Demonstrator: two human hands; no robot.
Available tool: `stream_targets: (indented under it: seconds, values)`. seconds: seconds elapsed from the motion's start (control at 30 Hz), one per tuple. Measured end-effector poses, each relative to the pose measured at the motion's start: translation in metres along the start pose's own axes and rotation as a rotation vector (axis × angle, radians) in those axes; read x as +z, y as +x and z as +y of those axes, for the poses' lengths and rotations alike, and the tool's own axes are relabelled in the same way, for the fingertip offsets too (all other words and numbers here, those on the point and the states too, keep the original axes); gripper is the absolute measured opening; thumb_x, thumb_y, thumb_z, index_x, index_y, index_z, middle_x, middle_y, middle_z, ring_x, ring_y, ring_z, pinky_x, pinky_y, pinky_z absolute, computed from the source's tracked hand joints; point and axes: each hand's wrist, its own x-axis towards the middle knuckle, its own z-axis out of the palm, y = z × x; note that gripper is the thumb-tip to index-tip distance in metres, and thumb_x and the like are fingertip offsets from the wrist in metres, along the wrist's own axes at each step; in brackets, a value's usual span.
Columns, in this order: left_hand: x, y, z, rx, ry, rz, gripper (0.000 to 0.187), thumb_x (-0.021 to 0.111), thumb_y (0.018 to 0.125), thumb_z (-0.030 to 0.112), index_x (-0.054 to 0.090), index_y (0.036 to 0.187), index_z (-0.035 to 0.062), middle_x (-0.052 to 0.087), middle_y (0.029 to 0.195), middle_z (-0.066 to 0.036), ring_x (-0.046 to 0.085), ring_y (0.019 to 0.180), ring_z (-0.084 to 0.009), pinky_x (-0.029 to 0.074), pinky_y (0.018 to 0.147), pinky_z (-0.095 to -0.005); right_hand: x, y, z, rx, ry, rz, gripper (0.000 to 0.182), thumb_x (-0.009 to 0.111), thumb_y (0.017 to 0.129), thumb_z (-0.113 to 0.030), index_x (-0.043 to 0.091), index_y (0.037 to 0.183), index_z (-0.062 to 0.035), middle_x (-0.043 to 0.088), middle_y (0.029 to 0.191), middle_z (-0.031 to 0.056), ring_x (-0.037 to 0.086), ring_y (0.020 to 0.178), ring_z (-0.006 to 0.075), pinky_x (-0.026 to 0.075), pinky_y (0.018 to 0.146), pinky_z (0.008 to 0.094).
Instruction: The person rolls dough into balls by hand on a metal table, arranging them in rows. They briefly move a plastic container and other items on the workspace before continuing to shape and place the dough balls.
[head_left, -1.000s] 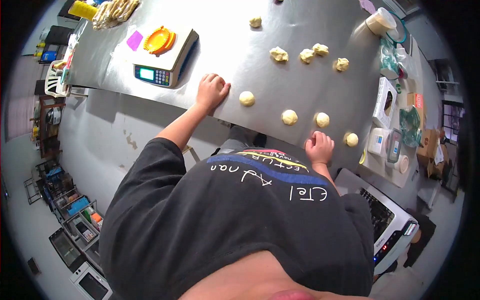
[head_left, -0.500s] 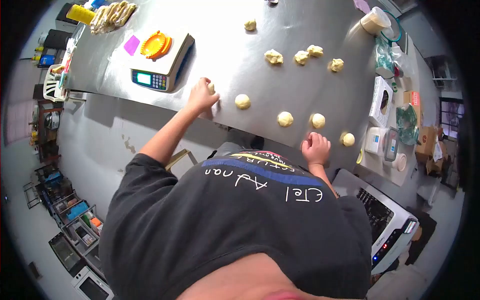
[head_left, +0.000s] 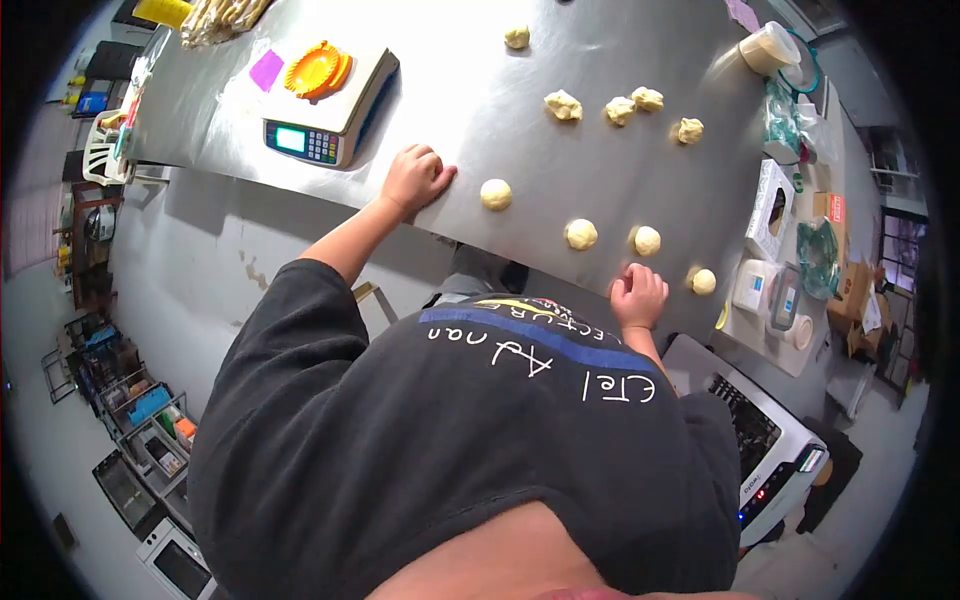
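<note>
My left hand point(head_left: 418, 181) rests palm down at the front edge of the steel table point(head_left: 450, 110), its fingers curled; the dough piece seen in it before is now hidden beneath it. To its right lies a smooth dough ball point(head_left: 495, 194). Further right are more balls, point(head_left: 581, 234) among them, in a row along the edge. My right hand point(head_left: 639, 296) is loosely closed at the table edge, just below another dough ball point(head_left: 646, 240); whether anything is inside it is hidden. Several rough dough lumps, one of them a dough lump point(head_left: 563, 105), lie farther back.
A digital scale point(head_left: 335, 110) left of centre bears an orange mould point(head_left: 318, 70). Beside it lies a purple sheet point(head_left: 267, 70). Bagged sticks point(head_left: 222, 20) are at the back left. A clear tub point(head_left: 769, 48) stands at the back right, with boxes beyond the table.
My left hand has turned down and curled over the dough piece, which showed between its fingers before. The view has shifted slightly. My right hand stays by the edge.
</note>
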Motion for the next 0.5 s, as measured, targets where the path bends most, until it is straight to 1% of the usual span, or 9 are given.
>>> stream_targets:
  seconds: [0.13, 0.2, 0.23, 0.3, 0.33, 0.4, 0.43, 0.47, 0.5]
  values:
    - [0.009, 0.004, 0.002, -0.018, 0.071, 0.088, 0.033, 0.066, 0.077, 0.029, 0.058, 0.055, 0.0056, 0.058, 0.064, -0.009, 0.056, 0.065, -0.0301, 0.046, 0.067, -0.0420, 0.000, 0.000, 0.001, -0.007, -0.003, 0.004, 0.016, 0.058, 0.066, -0.018, 0.051, 0.080, -0.0146, 0.054, 0.074, 0.0012, 0.053, 0.073, 0.0247, 0.038, 0.069, 0.0396]
    - [0.007, 0.003, 0.008, -0.169, 0.144, 0.001, 0.026, 0.065, 0.077, 0.029, 0.062, 0.072, 0.0036, 0.060, 0.076, -0.013, 0.058, 0.078, -0.0310, 0.047, 0.073, -0.0414, 0.002, 0.000, 0.002, -0.048, -0.022, 0.051, 0.015, 0.059, 0.066, -0.019, 0.049, 0.077, -0.0148, 0.051, 0.071, 0.0009, 0.051, 0.069, 0.0238, 0.037, 0.066, 0.0388]
    - [0.006, 0.001, 0.010, -0.159, 0.146, -0.004, 0.026, 0.065, 0.077, 0.029, 0.062, 0.072, 0.0036, 0.060, 0.076, -0.013, 0.058, 0.078, -0.0310, 0.047, 0.073, -0.0414, 0.002, 0.001, 0.001, -0.037, -0.021, 0.054, 0.015, 0.059, 0.066, -0.019, 0.049, 0.077, -0.0148, 0.051, 0.071, 0.0009, 0.051, 0.069, 0.0238, 0.037, 0.066, 0.0388]
    - [0.004, -0.009, 0.013, -0.230, 0.146, 0.070, 0.034, 0.066, 0.078, 0.031, 0.060, 0.097, 0.0041, 0.059, 0.097, -0.017, 0.057, 0.091, -0.0326, 0.047, 0.081, -0.0404, -0.001, 0.001, 0.000, -0.023, -0.003, 0.029, 0.015, 0.059, 0.066, -0.019, 0.049, 0.077, -0.0149, 0.051, 0.071, 0.0008, 0.050, 0.069, 0.0237, 0.037, 0.066, 0.0387]
    - [0.000, -0.014, 0.010, -0.227, 0.146, 0.064, 0.034, 0.066, 0.078, 0.031, 0.060, 0.097, 0.0041, 0.059, 0.097, -0.017, 0.057, 0.091, -0.0326, 0.047, 0.081, -0.0404, -0.002, 0.000, 0.001, -0.017, -0.003, 0.026, 0.015, 0.059, 0.066, -0.019, 0.049, 0.077, -0.0149, 0.051, 0.071, 0.0008, 0.050, 0.069, 0.0237, 0.037, 0.066, 0.0387]
    - [-0.017, -0.023, 0.004, -0.164, 0.126, -0.082, 0.048, 0.069, 0.077, 0.034, 0.053, 0.111, 0.0050, 0.050, 0.115, -0.019, 0.052, 0.103, -0.0348, 0.044, 0.089, -0.0418, -0.001, 0.001, 0.000, -0.037, -0.007, 0.037, 0.015, 0.059, 0.066, -0.019, 0.050, 0.077, -0.0150, 0.051, 0.071, 0.0008, 0.050, 0.069, 0.0234, 0.037, 0.066, 0.0384]
    - [-0.027, -0.022, 0.006, -0.096, 0.243, -0.145, 0.048, 0.072, 0.075, 0.035, 0.054, 0.107, 0.0045, 0.046, 0.120, -0.017, 0.049, 0.107, -0.0347, 0.041, 0.091, -0.0433, -0.001, 0.001, 0.000, -0.039, -0.001, 0.037, 0.015, 0.059, 0.066, -0.019, 0.050, 0.077, -0.0150, 0.051, 0.071, 0.0008, 0.050, 0.069, 0.0234, 0.037, 0.066, 0.0384]
    - [-0.030, -0.022, 0.006, -0.099, 0.247, -0.145, 0.048, 0.072, 0.075, 0.035, 0.054, 0.107, 0.0045, 0.046, 0.120, -0.017, 0.049, 0.107, -0.0347, 0.041, 0.091, -0.0433, 0.000, 0.001, 0.001, -0.041, 0.002, 0.049, 0.015, 0.059, 0.066, -0.020, 0.050, 0.077, -0.0150, 0.051, 0.071, 0.0008, 0.050, 0.069, 0.0232, 0.037, 0.066, 0.0384]
    - [-0.030, -0.020, 0.007, 0.046, 0.289, -0.099, 0.049, 0.073, 0.074, 0.035, 0.054, 0.107, 0.0051, 0.046, 0.119, -0.016, 0.049, 0.107, -0.0337, 0.041, 0.092, -0.0432, 0.001, 0.001, 0.001, -0.040, 0.003, 0.064, 0.015, 0.059, 0.066, -0.020, 0.050, 0.077, -0.0151, 0.051, 0.071, 0.0007, 0.051, 0.069, 0.0231, 0.037, 0.066, 0.0384]
